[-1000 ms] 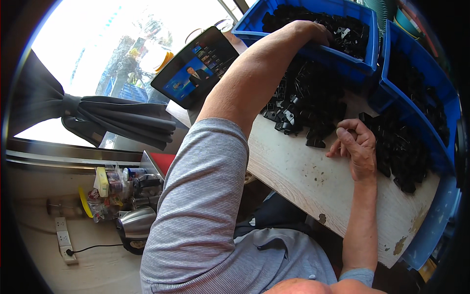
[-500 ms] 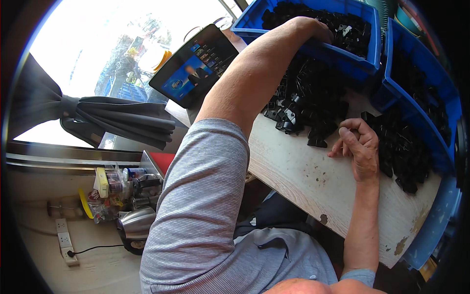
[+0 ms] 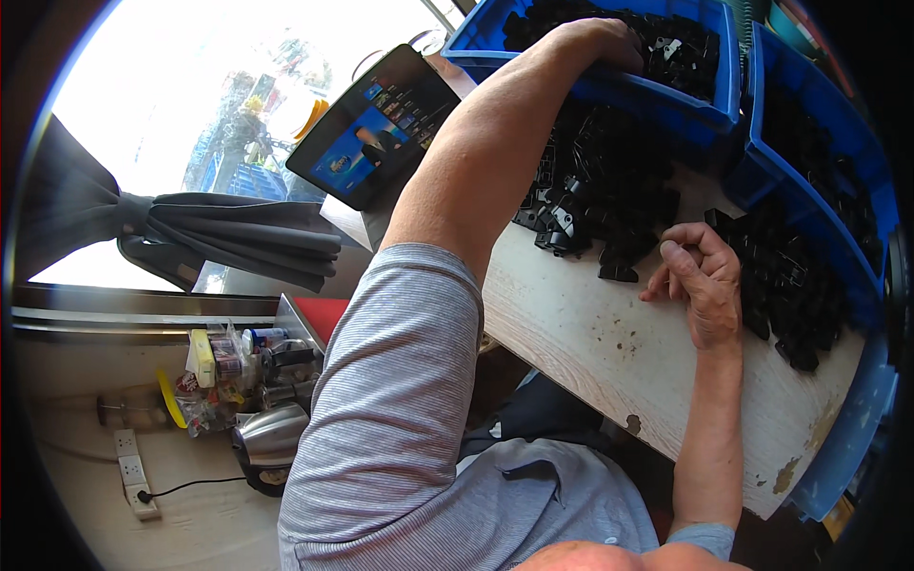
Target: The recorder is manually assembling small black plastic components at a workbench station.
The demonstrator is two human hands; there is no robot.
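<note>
My left arm stretches across to the far blue bin [image 3: 609,95], and my left hand [image 3: 621,46] reaches over its near wall into a heap of small black plastic parts [image 3: 678,59]. Its fingers are hidden there, so what they touch does not show. On the worn pale tabletop [image 3: 571,314] rests my right hand [image 3: 705,284], its fingers bent inward and the thumb close to the index finger. Nothing shows in its grasp. It lies between a pile of black parts with some metal pieces [image 3: 590,205] and another black pile [image 3: 785,285].
A second blue bin [image 3: 809,181] with black parts stands at the right. Behind my left arm a tablet [image 3: 376,128] leans by the window, near a tied dark curtain [image 3: 228,224]. Lower left are a metal kettle [image 3: 271,438], bagged items and a power strip [image 3: 135,474].
My left hand has gone slightly farther into the far bin, and the arm has stretched a little. My right hand keeps nearly the same place and pose.
</note>
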